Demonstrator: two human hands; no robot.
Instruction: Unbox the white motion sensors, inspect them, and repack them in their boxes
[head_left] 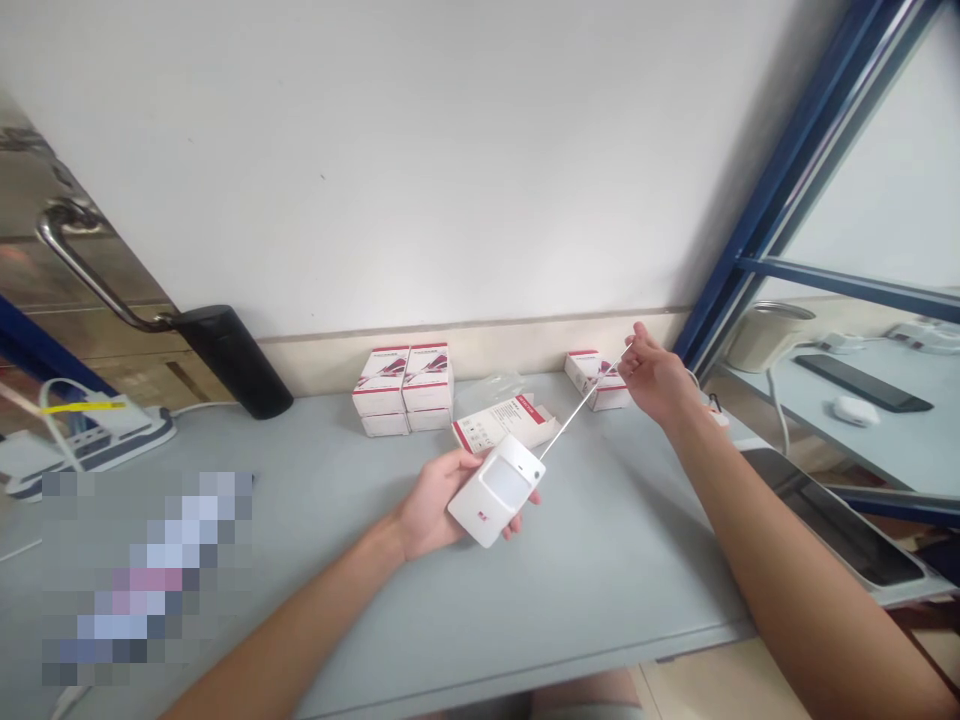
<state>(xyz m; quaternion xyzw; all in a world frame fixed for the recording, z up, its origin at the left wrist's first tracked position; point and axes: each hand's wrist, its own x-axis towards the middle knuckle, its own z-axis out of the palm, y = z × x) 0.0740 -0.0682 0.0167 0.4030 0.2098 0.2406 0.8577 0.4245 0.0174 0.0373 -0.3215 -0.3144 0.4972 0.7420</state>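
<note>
A white plastic device [493, 492] with a rectangular window and a small red logo is held in my left hand [439, 505], whose fingers wrap behind it. From the device's upper right corner a thin white rod [581, 403] runs up to my right hand [652, 375], which pinches its far end. Just behind the device lies an opened white and red box [510, 420]. Beyond my right hand's fingers, against the wall, sits another small box [589, 375].
Stacked small boxes [405, 390] stand by the wall. A black cylinder [236, 362] and a power strip [105, 440] are on the left of the grey table [337, 600]. A black-screened device [832, 515] lies at the right, beside a blue frame [739, 230].
</note>
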